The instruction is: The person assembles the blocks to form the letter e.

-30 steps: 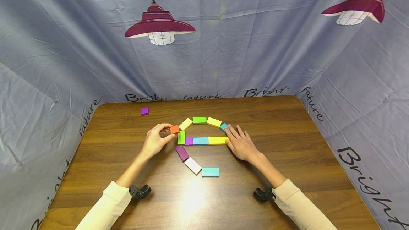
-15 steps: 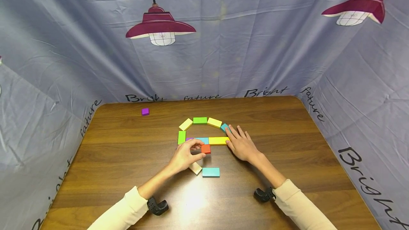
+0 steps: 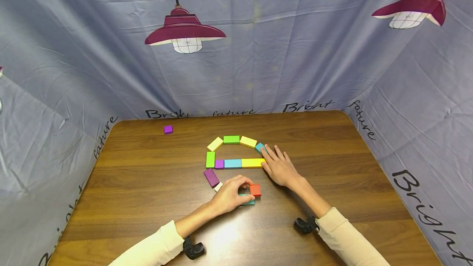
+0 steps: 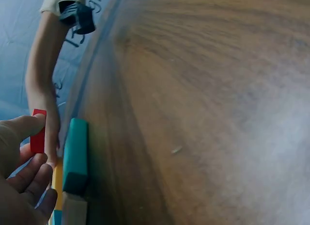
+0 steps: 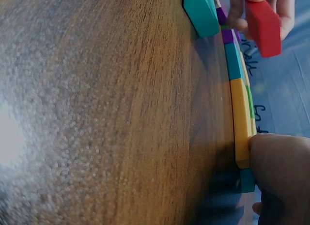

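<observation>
Between thumb and fingers my left hand (image 3: 230, 195) pinches a red block (image 3: 255, 190), held raised over the right end of a teal block (image 3: 249, 202). That hand partly covers the teal block and a white block (image 3: 218, 187). My right hand (image 3: 281, 169) lies with fingers extended, its fingertips on a small blue block (image 3: 260, 147). Its thumb touches the right end of a long yellow block (image 3: 252, 163). Left of the yellow block, a blue block (image 3: 233, 163) and a purple block (image 3: 219, 164) continue the straight row. In the right wrist view the red block (image 5: 263, 28) hangs above the table.
Two pale yellow blocks (image 3: 248, 142) and a green block (image 3: 231, 139) curve over the row. Another green block (image 3: 210, 159) stands at its left, with a plum block (image 3: 212, 177) below. A lone purple block (image 3: 168, 129) lies far back left on the wooden table (image 3: 140, 167).
My left hand has carried the red block from the curve's left side, across the row, down and right to the teal block. My right hand has stayed in place.
</observation>
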`<state>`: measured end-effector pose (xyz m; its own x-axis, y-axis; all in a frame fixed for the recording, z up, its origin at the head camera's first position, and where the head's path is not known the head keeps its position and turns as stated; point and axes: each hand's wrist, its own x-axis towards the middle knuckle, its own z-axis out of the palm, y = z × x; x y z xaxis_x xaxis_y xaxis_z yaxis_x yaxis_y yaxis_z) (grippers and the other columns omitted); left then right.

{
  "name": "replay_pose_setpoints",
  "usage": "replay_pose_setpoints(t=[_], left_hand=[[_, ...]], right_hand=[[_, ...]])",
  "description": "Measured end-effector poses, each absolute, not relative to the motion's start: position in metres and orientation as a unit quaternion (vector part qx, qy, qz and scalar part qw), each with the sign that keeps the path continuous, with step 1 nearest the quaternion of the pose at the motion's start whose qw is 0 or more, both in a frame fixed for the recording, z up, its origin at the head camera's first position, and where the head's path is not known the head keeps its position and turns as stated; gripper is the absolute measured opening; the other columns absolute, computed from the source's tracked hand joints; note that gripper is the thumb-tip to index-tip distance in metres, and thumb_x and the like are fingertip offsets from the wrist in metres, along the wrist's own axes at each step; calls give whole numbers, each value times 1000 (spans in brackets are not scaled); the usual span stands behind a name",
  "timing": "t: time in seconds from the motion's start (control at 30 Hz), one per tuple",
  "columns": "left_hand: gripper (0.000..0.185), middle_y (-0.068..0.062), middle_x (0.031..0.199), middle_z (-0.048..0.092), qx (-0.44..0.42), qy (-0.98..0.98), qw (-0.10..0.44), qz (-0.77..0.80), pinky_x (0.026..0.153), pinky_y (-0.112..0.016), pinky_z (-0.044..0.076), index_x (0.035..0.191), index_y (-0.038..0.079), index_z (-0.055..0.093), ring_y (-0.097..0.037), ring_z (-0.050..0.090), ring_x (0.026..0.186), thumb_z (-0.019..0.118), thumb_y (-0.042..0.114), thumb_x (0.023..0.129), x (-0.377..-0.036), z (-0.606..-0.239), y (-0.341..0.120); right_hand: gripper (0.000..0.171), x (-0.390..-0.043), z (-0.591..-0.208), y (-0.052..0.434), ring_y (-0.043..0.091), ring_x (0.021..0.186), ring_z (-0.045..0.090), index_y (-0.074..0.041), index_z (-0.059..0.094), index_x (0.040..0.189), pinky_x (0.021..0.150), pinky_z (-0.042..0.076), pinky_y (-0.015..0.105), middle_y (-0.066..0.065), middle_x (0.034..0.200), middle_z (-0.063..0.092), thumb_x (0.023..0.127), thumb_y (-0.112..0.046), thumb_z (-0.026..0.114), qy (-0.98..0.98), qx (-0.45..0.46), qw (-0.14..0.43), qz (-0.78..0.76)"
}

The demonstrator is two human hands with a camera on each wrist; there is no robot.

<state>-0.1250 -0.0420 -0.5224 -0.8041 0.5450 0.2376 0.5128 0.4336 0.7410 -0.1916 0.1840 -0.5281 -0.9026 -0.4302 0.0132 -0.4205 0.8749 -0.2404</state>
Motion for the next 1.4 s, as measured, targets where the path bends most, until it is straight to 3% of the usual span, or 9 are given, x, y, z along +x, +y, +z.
replay_pose_setpoints(t=[0.3, 0.57, 0.9, 1.4], left_hand=[[32, 7, 91, 61, 345, 868, -26, 357, 73, -23, 43, 100, 16, 64, -9, 56, 82, 76, 33, 74, -123, -529, -35], [33, 11, 92, 60, 342, 884, -26, 318, 82, -30, 41, 99, 19, 63, -4, 52, 85, 74, 38, 75, -119, -532, -30], [34, 9, 97, 60, 349, 892, -27, 287, 95, -40, 36, 100, 18, 62, -9, 54, 95, 73, 39, 76, -116, -536, -28], [33, 10, 95, 58, 348, 902, -26, 256, 96, -39, 32, 99, 20, 62, -9, 51, 90, 73, 40, 74, -114, -538, -27]], right_hand=[[56, -192, -530, 184, 40, 134, 15, -11, 21, 147, 100, 17, 62, 11, 150, 20, 99, -35, 37, 968, -221, 17, -116], [55, -190, -529, 184, 38, 134, 15, -12, 21, 147, 101, 17, 61, 10, 150, 19, 99, -36, 35, 969, -217, 23, -119], [55, -190, -528, 185, 38, 134, 15, -12, 21, 147, 101, 18, 61, 10, 150, 19, 99, -36, 35, 969, -216, 22, -120], [55, -190, -528, 183, 38, 134, 15, -13, 21, 147, 101, 17, 61, 9, 150, 19, 99, -35, 35, 969, -213, 24, -119]])
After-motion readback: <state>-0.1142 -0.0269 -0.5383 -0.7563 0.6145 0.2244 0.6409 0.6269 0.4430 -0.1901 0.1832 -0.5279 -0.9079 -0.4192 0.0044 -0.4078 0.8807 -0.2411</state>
